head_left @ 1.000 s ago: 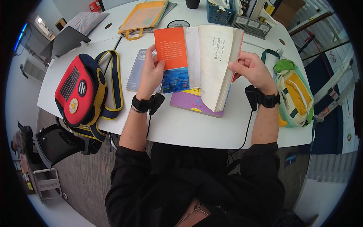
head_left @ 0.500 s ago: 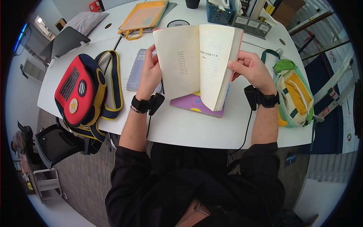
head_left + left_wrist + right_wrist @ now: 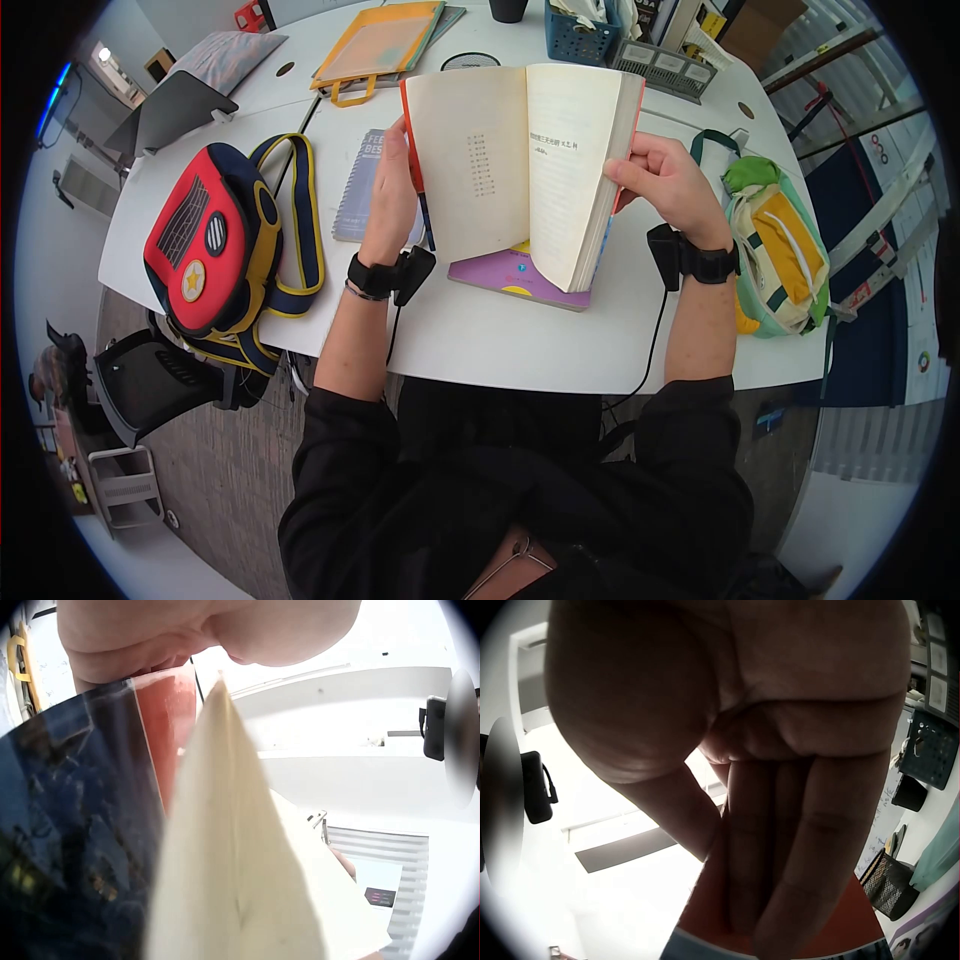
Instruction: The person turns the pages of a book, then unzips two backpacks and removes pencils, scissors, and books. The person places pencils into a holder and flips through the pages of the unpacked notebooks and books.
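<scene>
An open paperback (image 3: 475,165) with cream pages stands tilted up in the head view, its left page bearing a short printed column. My right hand (image 3: 665,185) grips its right side, thumb on the page edges and fingers behind the red-orange cover (image 3: 855,915). Along the left edge lies my left hand (image 3: 395,200), fingers fairly straight at the cover; its thumb does not lie on the page. The left wrist view shows that hand (image 3: 202,634) above the blue and red cover (image 3: 67,802), with pages (image 3: 232,840) fanned beside it. Beneath is a purple book (image 3: 510,280).
On the white table (image 3: 480,350), a spiral notebook (image 3: 355,195) lies left of the paperback. A red backpack (image 3: 215,240) stands at the left, a green and yellow bag (image 3: 780,250) at the right. Folders (image 3: 380,45), a blue basket (image 3: 580,35) and a grey rack (image 3: 665,70) stand behind.
The orange and blue cover flap has turned out of sight and a cream page now faces up on the left. The left thumb has come off the flap; the right hand keeps its place.
</scene>
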Action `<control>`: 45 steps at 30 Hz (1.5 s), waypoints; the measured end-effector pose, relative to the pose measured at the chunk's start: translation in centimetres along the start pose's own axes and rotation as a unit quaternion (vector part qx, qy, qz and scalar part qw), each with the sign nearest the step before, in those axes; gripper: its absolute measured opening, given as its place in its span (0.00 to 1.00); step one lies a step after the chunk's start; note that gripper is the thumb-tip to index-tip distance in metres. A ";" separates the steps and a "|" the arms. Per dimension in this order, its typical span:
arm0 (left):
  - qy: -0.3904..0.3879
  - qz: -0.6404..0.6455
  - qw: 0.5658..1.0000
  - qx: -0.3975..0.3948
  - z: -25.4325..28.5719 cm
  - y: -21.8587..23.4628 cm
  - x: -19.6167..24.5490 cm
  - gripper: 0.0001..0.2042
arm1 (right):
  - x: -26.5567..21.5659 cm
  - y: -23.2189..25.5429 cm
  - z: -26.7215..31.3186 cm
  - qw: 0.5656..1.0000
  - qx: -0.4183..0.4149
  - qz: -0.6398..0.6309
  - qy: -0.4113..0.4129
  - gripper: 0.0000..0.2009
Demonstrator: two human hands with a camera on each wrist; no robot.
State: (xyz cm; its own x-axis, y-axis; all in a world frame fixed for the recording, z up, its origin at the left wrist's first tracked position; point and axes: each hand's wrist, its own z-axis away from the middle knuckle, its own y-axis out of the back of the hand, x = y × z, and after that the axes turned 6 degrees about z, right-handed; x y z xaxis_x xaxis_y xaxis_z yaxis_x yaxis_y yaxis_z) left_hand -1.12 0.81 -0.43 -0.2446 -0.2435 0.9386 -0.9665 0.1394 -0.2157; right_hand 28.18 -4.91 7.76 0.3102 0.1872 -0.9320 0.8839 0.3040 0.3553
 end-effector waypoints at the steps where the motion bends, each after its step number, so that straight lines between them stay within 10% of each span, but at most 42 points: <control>1: 0.000 0.000 1.000 0.000 0.1 0.0 0.1 0.27 | 0.0 0.0 0.0 1.000 0.000 -0.001 -0.001 0.15; 45: -0.015 -0.070 0.997 -0.038 0.0 0.1 -0.7 0.30 | 0.0 0.1 0.0 1.000 -0.016 0.010 0.002 0.15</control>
State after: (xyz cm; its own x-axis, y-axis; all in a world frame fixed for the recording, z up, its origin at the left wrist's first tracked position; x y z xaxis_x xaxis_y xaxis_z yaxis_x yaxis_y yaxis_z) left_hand -1.06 1.05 -1.14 -0.1119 -0.2949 0.9490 -0.9828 0.1738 -0.0619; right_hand 28.27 -4.87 7.76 0.3267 0.1973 -0.9243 0.8660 0.3291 0.3764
